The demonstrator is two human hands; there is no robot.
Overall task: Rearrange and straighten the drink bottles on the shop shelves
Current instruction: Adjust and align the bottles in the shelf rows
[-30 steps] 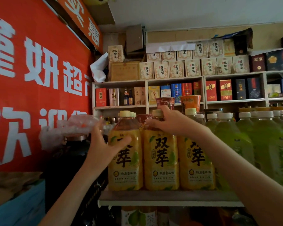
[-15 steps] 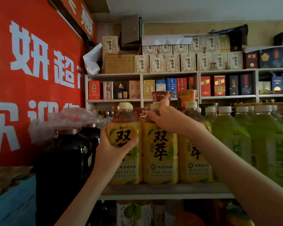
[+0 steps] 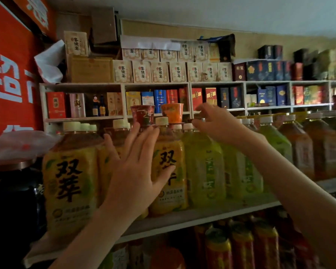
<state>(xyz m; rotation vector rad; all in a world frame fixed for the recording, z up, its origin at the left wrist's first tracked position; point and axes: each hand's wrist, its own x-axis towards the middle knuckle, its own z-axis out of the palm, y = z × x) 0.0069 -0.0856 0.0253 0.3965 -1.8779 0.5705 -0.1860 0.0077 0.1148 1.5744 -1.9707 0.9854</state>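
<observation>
Three big yellow drink bottles stand in a row on the shelf: the left one, a middle one mostly hidden by my hand, and a right one. My left hand is spread flat in front of the middle and right ones, and its thumb touches the right bottle's label. To their right stand green bottles, then brown tea bottles. My right hand hovers over the green bottles' caps with loosely bent fingers, holding nothing that I can see.
Two instant-noodle cups sit behind the bottle caps. Dark jars under a plastic bag stand at the left below a red banner. Boxed goods fill the far wall shelves. More bottles stand on the shelf below.
My left hand let go of the left yellow bottle, opened and moved right. My right hand left the middle bottle's neck and moved right over the green bottles. The view swung right.
</observation>
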